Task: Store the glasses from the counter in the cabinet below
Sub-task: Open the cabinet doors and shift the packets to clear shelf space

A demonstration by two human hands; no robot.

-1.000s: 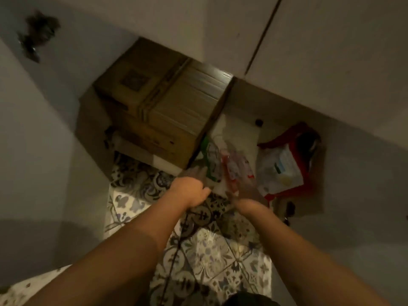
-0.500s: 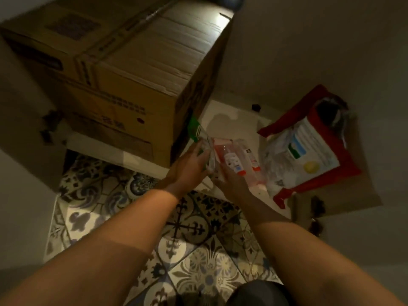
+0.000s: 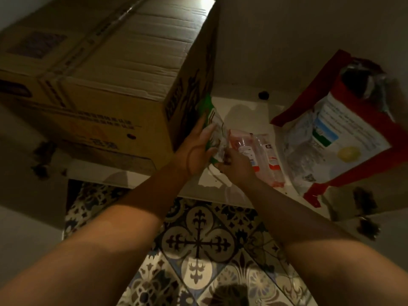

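I look down into the open lower cabinet (image 3: 242, 111). My left hand (image 3: 196, 151) is closed around a clear glass with a green print (image 3: 213, 127), held tilted against the cardboard box's right side. My right hand (image 3: 236, 166) grips the near end of a clear glass with a red print (image 3: 260, 151), which lies low over the pale cabinet floor. A second red-printed glass seems to lie against it on the right. The two hands almost touch at the fingertips. In the dim light the glass rims are hard to make out.
A large cardboard box (image 3: 110, 74) fills the cabinet's left half. A red bag holding a white packet (image 3: 344, 133) leans at the right. A small dark knob (image 3: 263, 94) sits at the back. Patterned floor tiles (image 3: 198, 239) lie below my forearms.
The view has dropped and closed in on the cabinet. Both hands have carried the glasses forward from above the tiles into the gap between the box and the red bag.
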